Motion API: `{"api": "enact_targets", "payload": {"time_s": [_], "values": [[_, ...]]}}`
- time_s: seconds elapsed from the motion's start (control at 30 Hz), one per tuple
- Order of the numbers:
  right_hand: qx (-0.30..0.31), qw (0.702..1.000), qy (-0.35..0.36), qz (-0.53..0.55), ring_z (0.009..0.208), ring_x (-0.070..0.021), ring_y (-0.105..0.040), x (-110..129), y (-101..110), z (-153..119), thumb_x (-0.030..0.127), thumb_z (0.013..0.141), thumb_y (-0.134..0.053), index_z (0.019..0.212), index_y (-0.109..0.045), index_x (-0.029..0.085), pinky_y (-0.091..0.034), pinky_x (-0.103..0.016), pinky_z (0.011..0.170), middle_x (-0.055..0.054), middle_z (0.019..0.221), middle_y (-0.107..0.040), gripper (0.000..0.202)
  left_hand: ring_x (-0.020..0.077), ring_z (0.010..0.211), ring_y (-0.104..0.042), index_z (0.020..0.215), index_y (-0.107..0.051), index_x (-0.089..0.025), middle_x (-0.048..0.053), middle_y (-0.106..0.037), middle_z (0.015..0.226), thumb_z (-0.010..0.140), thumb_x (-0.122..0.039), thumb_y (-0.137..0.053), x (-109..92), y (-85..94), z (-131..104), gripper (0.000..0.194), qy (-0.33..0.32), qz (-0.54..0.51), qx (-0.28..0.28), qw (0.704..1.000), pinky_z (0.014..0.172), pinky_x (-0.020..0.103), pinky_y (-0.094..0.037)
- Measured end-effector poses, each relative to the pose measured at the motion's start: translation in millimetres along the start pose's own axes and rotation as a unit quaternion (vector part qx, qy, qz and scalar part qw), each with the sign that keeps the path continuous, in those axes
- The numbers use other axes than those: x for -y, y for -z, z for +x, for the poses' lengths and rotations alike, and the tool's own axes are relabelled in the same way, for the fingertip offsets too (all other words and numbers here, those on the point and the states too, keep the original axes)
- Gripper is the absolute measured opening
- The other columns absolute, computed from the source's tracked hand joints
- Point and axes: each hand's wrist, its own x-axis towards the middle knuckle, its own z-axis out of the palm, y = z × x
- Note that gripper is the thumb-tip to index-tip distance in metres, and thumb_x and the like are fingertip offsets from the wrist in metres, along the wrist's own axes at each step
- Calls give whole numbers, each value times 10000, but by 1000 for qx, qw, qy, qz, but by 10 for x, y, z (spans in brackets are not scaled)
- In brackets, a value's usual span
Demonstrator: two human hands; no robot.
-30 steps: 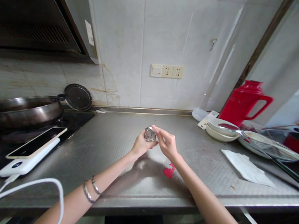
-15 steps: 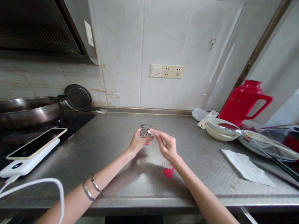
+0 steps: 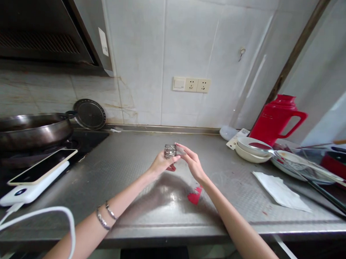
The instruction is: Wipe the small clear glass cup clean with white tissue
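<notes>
My left hand (image 3: 161,161) is wrapped round a small clear glass jar (image 3: 169,151) above the middle of the counter. Dark lines and glints show across the jar's glass. My right hand (image 3: 192,161) touches the jar's right side, fingers pressed together, with a small whitish piece (image 3: 181,151), perhaps tissue, between them and the glass. What that piece is cannot be told for sure. Beneath the right forearm, a torn red scrap (image 3: 194,197) lies on the steel counter (image 3: 146,216).
A steel pan (image 3: 32,129) sits on the stove at left, near a phone (image 3: 43,166) on a white power bank (image 3: 32,190) with a looping cable. At right are stacked bowls (image 3: 252,154), a red thermos (image 3: 275,120) and a folded white tissue (image 3: 280,191).
The jar has turned in my left hand. My right fingers have straightened and now lie along its side, with more of the whitish piece showing. The view has shifted slightly.
</notes>
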Motion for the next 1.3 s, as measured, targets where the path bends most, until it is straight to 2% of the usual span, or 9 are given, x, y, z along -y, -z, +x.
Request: {"api": "enact_targets", "payload": {"time_s": [0.13, 0.3, 0.47, 0.6, 0.7, 0.8, 1.0, 1.17, 1.3], "values": [[82, 996, 18, 9, 1308, -242, -419, -61, -27, -38, 181, 708, -617, 1376, -407, 262, -416, -405, 1035, -77, 1435, -428, 704, 104, 484, -591, 991, -653, -169, 5, -622, 694, 692, -511, -691, -14, 69, 17, 456, 19, 18, 20, 999, 507, 256, -538], [77, 997, 13, -29, 1317, -259, -402, -166, -88, -58, 218, 680, -706, 1445, -251, 246, -456, -395, 993, -141, 1494, -299, 890, 108, 508, -594, 1067, -653, -187, 28, -663, 720, 708, -538, -672, -8, 102, 11, 502, 20, 59, 46, 997, 491, 220, -506], [43, 999, 5, -19, 1231, -258, -499, -202, -93, -38, 269, 646, -765, 1433, -280, 261, -498, -391, 943, -132, 1408, -432, 924, 128, 528, -613, 1079, -644, -175, 38, -670, 708, 704, -598, -644, -47, 175, 18, 565, 26, 52, 95, 994, 538, 246, -513], [7, 999, -48, 22, 1053, -238, -624, -154, -98, -17, 300, 647, -764, 1431, -281, 208, -550, -381, 852, -134, 1266, -569, 925, 188, 803, -671, 1168, -589, -174, 102, -690, 954, 605, -516, -766, -46, 329, 92, 682, -27, 42, 194, 980, 768, 324, -527], [-8, 996, -78, 29, 960, -217, -665, -84, -123, -13, 311, 649, -759, 1383, -370, 181, -549, -377, 854, -103, 1154, -648, 841, 253, 1116, -582, 1319, -435, -176, 151, -619, 1179, 473, -335, -872, 41, 384, 151, 965, -108, 78, 140, 981, 967, 396, -435], [-7, 996, -83, 30, 919, -201, -677, -23, -152, -22, 300, 644, -762, 1319, -451, 157, -534, -372, 882, -73, 1060, -691, 757, 268, 1195, -526, 1386, -297, -180, 166, -565, 1264, 415, -233, -889, 140, 343, 166, 1139, -159, 126, 90, 975, 1035, 426, -364], [-20, 997, -74, 21, 964, -211, -660, -65, -138, -7, 407, 673, -743, 1279, -495, 142, -534, -362, 877, -88, 1088, -681, 706, 206, 950, -638, 1185, -446, -174, 103, -651, 1081, 560, -284, -820, 147, 231, 105, 737, -215, 176, 26, 960, 858, 326, -484], [-37, 997, -59, 22, 787, -218, -689, -143, -115, 26, 592, 858, -445, 1109, -631, 159, -583, -345, 671, -81, 932, -708, 534, 188, 888, -649, 1178, -415, -185, 82, -665, 1025, 559, -314, -813, 105, 211, 65, 747, -227, 192, -20, 954, 823, 307, -490], [-115, 983, 29, -144, 749, -203, -658, -96, -61, 20, 540, 903, -403, 833, -692, 173, -541, -316, 698, -60, 793, -695, 472, 178, 849, -646, 1173, -423, -181, 67, -661, 991, 533, -330, -827, 123, 171, 34, 771, -216, 193, -19, 957, 781, 278, -493]]}}
